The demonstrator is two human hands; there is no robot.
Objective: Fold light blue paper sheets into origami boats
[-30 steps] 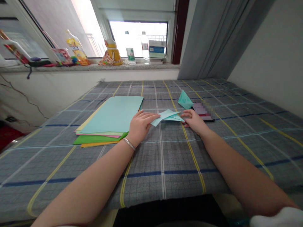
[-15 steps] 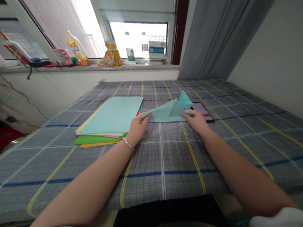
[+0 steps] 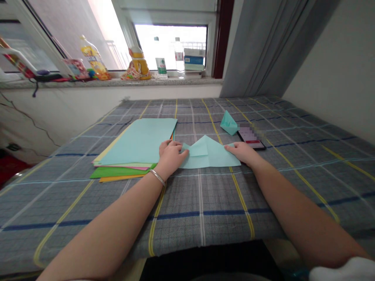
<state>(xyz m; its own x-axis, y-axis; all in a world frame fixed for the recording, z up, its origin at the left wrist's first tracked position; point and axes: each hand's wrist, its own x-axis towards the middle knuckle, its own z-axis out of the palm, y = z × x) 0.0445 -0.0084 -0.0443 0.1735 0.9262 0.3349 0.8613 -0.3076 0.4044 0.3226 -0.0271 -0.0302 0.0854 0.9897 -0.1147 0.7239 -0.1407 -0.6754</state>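
Observation:
A folded pale blue paper sheet (image 3: 209, 155) lies flat on the checked cloth, forming a wide triangle with a smaller flap on its left part. My left hand (image 3: 171, 158) rests on its left end, next to the stack of coloured paper (image 3: 137, 142). My right hand (image 3: 241, 152) holds down its right corner with the fingertips. A silver bangle (image 3: 158, 178) circles my left wrist. Beyond my right hand sit a small folded teal paper piece (image 3: 228, 123) and a smartphone (image 3: 249, 138), whose screen is blurred.
The grey checked cloth (image 3: 58, 203) with yellow and blue stripes covers the surface under everything. Behind it runs a stone windowsill (image 3: 117, 82) holding plastic bottles and packets. A grey curtain (image 3: 263, 47) hangs at the back right, beside a pale wall.
The pale blue paper has been lowered and spread flat on the cloth, now showing a wide triangular outline. Both hands have moved down with it, and the paper sits nearer to me.

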